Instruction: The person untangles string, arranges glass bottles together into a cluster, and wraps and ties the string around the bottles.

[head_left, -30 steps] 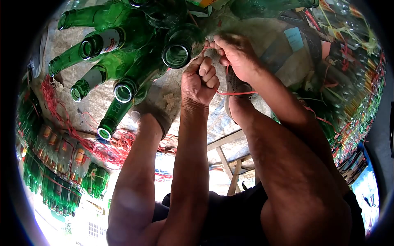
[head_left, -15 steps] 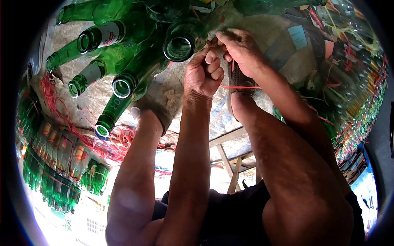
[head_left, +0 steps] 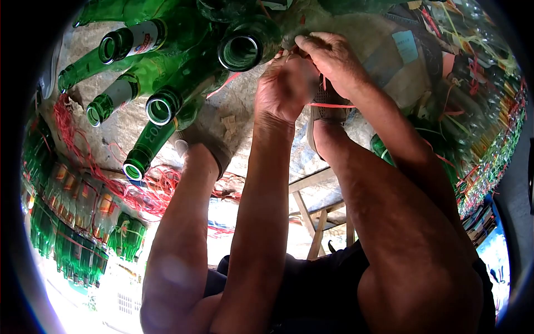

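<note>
My left hand [head_left: 281, 86] is closed beside a green glass bottle [head_left: 241, 51], its fingers partly smeared. Touching it at the fingertips, my right hand [head_left: 335, 61] has thumb and fingers pinched together. A red plastic string [head_left: 332, 106] passes between the hands and hangs below them. Another red strip [head_left: 225, 84] runs from the bottles toward my left hand. Several green bottles lie grouped with their open mouths toward me, among them a labelled bottle [head_left: 133, 42]. What exactly the fingertips pinch is partly hidden.
Loose red string [head_left: 150, 195] lies tangled on the floor at left. Bundled bottles [head_left: 67, 245] stand at lower left, and a large pile of bottles [head_left: 478, 111] rises at right. A wooden stool frame [head_left: 308, 217] is behind my legs. A pale blue paper [head_left: 405, 46] lies on the floor.
My left hand has turned and shifted slightly right, closer to my right hand. A red strip now shows between the bottles and my left hand. The bottles appear slightly left of before.
</note>
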### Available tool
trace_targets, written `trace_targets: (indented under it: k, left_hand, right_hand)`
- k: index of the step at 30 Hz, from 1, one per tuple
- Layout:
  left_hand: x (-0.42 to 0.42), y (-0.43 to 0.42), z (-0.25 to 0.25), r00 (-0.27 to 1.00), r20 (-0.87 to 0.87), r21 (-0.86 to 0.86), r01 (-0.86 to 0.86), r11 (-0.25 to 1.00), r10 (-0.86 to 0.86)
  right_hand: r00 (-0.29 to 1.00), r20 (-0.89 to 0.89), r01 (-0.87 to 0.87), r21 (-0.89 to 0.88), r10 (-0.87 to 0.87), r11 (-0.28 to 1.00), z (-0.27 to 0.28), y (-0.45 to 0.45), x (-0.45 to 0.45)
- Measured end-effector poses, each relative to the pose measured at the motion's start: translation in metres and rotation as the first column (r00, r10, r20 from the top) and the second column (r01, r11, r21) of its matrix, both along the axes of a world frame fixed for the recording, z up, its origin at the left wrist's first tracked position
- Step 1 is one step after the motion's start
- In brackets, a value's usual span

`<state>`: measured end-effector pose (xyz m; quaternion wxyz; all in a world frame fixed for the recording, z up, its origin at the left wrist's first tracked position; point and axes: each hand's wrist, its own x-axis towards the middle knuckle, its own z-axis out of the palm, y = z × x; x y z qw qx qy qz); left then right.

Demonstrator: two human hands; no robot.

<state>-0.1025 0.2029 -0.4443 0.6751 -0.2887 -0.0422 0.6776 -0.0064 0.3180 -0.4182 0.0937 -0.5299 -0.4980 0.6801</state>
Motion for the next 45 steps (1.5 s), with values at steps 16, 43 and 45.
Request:
trace_targets:
  k: [16,43,45]
  left_hand:
    - [0.009,0.005,0.023,0.825,-0.490,-0.609,-0.095,0.787,-0.280]
    - [0.005,0.000,0.029,0.491,-0.735,-0.629,-0.238,0.740,-0.468]
    - [0.005,0.004,0.035,0.551,-0.690,-0.663,-0.221,0.715,-0.469]
  right_hand:
    - [0.932,0.136,-0.364,0.339,0.337,0.868,0.019,0.009,0.003]
    - [0.854,0.030,-0.506,0.284,0.520,0.815,0.013,0.021,0.001]
    - [0.858,-0.057,-0.490,0.204,0.510,0.847,0.011,0.024,0.008]
